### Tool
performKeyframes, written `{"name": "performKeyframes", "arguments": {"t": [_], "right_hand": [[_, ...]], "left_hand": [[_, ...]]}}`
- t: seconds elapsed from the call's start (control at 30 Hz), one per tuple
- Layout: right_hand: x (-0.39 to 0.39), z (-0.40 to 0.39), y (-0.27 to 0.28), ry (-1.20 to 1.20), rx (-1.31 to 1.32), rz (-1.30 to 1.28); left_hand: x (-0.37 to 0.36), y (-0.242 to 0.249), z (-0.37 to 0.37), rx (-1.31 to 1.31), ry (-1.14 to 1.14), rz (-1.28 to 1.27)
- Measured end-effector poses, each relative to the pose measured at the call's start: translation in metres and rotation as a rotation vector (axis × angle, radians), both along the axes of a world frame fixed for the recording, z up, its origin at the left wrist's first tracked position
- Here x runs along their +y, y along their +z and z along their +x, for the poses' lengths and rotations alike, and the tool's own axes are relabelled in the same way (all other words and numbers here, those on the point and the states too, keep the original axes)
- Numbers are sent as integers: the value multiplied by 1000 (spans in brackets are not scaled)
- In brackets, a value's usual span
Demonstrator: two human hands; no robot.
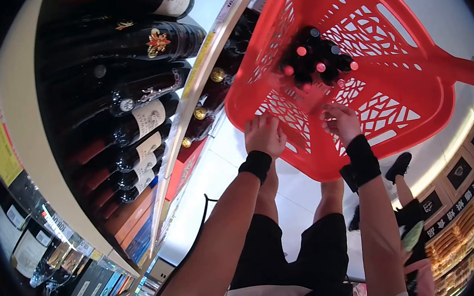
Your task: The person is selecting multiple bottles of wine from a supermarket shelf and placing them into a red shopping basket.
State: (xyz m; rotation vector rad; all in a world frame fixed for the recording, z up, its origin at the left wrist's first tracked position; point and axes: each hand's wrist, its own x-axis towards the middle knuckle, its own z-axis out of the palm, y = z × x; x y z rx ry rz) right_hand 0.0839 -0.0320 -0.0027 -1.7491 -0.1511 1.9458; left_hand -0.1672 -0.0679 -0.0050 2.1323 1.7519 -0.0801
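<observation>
A large red shopping basket (431,109) with cut-out patterned walls stands in front of me. Inside it, several dark bottles (329,75) are grouped, their pink-red and dark caps facing up. My left hand (264,136) is at the near left edge of the basket, its fingers extended and slightly apart over the wall. My right hand (343,122) hovers over the near part of the basket, below the bottles, with fingers loosely bent and apart. I see nothing held in either hand. Black bands wrap both wrists.
To the left, a shelf (170,154) holds rows of dark wine bottles (149,116) behind a strip of price labels. More bottles with gold caps (200,113) stand beyond it. At the right are another person's leg (402,181) and a lit display of packaged goods (464,229).
</observation>
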Motion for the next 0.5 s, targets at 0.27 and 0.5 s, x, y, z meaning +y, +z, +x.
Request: {"name": "performKeyframes", "arguments": {"t": [0.27,0.5], "right_hand": [[-43,16,2,425,-311,291],[-80,14,51,1427,-684,423]], "left_hand": [[-5,-5,8,17,26,42],[0,6,10,147,4,-78]]}}
